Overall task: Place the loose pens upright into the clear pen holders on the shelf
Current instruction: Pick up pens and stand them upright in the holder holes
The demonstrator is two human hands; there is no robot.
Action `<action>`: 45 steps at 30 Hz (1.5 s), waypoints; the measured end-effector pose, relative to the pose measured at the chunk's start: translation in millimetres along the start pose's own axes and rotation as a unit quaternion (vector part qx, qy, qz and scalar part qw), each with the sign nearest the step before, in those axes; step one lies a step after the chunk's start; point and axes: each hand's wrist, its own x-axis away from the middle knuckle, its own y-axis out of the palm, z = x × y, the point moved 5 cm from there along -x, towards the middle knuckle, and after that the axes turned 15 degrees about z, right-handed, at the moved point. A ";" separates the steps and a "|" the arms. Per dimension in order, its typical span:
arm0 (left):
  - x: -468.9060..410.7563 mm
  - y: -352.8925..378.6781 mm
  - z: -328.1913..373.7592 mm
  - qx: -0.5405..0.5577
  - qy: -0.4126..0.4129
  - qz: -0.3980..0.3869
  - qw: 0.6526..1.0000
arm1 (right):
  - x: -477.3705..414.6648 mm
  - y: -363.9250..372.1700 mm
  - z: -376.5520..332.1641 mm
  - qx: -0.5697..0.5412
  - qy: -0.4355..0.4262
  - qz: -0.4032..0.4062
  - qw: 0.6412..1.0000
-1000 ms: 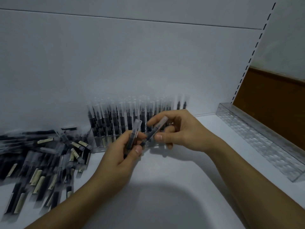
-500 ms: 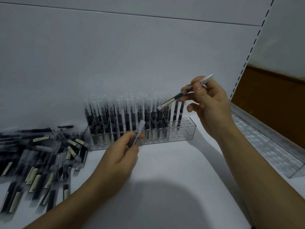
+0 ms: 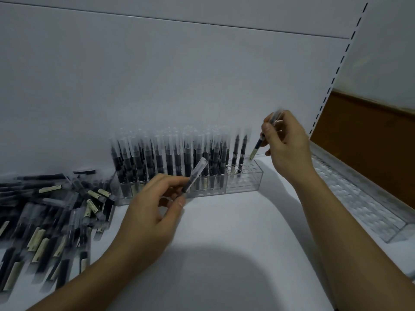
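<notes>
A clear pen holder (image 3: 247,184) stands against the shelf's back wall, filled with several upright black pens (image 3: 170,158) except for bare holes at its right end. My right hand (image 3: 285,144) pinches a pen (image 3: 258,145) almost upright, its lower tip just above the holder's right end. My left hand (image 3: 152,212) holds another pen (image 3: 195,175) tilted up to the right, in front of the holder. A heap of loose pens (image 3: 54,216) lies on the shelf at the left.
A second, long clear holder (image 3: 363,203) with no pens in it runs along the right side of the white shelf (image 3: 224,254). A brown panel (image 3: 370,142) stands behind that holder. A perforated upright runs up the back right corner.
My right hand has turned its pen from slanted to nearly upright and lowered it toward the holder's right end. My left hand has stayed in place with its pen.
</notes>
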 end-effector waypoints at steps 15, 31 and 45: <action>-0.6 -3.5 0.6 -0.001 0.018 0.025 1.000 | 8.5 11.9 6.4 0.123 -0.045 -0.106 0.986; -1.2 -5.1 0.8 0.008 0.017 0.038 0.999 | 66.8 41.4 -62.6 -0.224 -0.016 -0.250 0.942; 3.9 1.6 1.4 -0.163 0.093 -0.003 0.982 | 39.7 22.7 -52.9 -0.294 0.119 -0.147 0.937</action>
